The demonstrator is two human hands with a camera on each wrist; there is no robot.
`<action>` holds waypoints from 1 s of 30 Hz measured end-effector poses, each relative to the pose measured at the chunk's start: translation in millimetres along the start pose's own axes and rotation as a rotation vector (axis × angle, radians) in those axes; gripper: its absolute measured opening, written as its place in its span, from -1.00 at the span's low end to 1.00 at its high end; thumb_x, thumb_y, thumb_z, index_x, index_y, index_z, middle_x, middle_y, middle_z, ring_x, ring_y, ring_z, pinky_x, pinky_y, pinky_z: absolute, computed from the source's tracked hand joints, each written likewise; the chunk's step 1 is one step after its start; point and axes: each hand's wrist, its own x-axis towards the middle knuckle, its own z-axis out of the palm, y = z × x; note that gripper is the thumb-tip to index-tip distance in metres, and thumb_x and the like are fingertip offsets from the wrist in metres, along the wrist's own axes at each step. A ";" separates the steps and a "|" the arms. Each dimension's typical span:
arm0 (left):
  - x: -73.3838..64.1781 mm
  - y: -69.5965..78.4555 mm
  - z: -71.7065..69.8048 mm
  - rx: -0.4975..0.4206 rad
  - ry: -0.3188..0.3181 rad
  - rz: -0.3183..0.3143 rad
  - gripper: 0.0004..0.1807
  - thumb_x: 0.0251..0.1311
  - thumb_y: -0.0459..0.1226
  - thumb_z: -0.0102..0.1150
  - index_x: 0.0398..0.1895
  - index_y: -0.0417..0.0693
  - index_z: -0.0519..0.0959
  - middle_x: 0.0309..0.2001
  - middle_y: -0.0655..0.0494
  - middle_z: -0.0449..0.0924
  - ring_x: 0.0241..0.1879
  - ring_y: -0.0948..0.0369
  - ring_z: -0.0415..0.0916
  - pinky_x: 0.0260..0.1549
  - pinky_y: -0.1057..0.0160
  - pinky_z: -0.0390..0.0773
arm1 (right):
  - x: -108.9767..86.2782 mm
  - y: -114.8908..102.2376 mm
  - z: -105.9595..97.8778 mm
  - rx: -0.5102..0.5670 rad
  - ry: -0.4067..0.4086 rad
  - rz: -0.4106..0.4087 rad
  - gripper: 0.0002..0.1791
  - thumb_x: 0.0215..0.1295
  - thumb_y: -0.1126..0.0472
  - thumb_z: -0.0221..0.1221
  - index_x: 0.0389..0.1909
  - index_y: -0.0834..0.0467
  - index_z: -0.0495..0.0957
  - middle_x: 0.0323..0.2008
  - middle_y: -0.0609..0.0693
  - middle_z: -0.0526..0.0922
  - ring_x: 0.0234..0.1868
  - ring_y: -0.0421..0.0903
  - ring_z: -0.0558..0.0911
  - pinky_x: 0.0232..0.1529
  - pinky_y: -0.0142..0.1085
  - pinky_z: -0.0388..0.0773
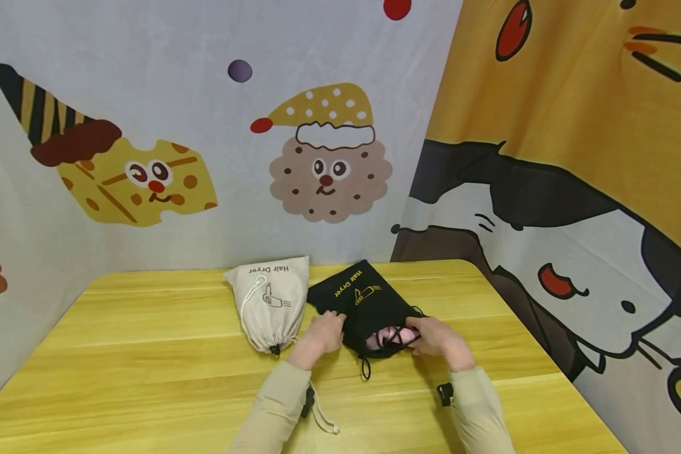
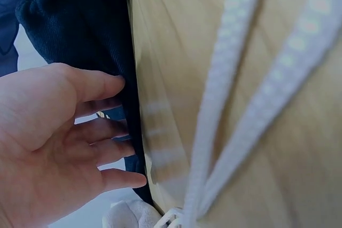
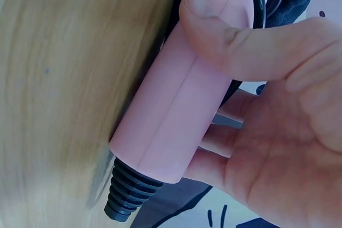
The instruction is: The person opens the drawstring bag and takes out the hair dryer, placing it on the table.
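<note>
A black drawstring bag [image 1: 369,299] with a yellow "Hair Dryer" print lies on the table, its mouth gaping toward me. In that mouth a pink hair dryer [image 1: 394,336] shows with its black cord; the rest of it is hidden by the cloth. My right hand [image 1: 436,339] grips the dryer's pink handle [image 3: 171,105], thumb on one side and fingers on the other. A ribbed black cord sleeve [image 3: 128,188] sticks out of the handle's end. On the bag's left side rests my left hand [image 1: 325,333], its loosely bent fingers [image 2: 109,153] touching the black cloth.
Left of the black bag lies a beige drawstring bag [image 1: 272,299], also printed "Hair Dryer". A white cord [image 1: 325,413] hangs by my left wrist. The wooden table [image 1: 147,366] ends at curtains with cartoon prints.
</note>
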 end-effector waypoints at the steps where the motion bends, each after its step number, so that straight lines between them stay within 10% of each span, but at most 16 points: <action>1: 0.2 -0.3 0.6 0.002 0.000 0.000 -0.61 0.22 -0.25 0.13 0.12 -0.14 0.48 0.07 -0.08 0.55 0.11 0.02 0.49 0.01 -0.06 0.52 | 0.2 0.5 0.2 0.001 0.001 -0.003 -0.63 -0.09 0.39 0.39 -0.43 0.11 0.35 -0.49 -0.05 0.43 -0.39 -0.10 0.42 -0.30 -0.21 0.42; 30: 0.5 -5.2 1.7 -0.057 -0.007 -0.004 -0.59 0.26 -0.23 0.09 0.16 -0.13 0.46 0.16 -0.07 0.50 0.21 0.02 0.41 0.09 -0.12 0.47 | -0.2 5.9 1.9 0.028 -0.017 -0.059 -0.62 -0.12 0.39 0.40 -0.37 0.09 0.40 -0.43 -0.04 0.51 -0.35 -0.11 0.46 -0.28 -0.24 0.44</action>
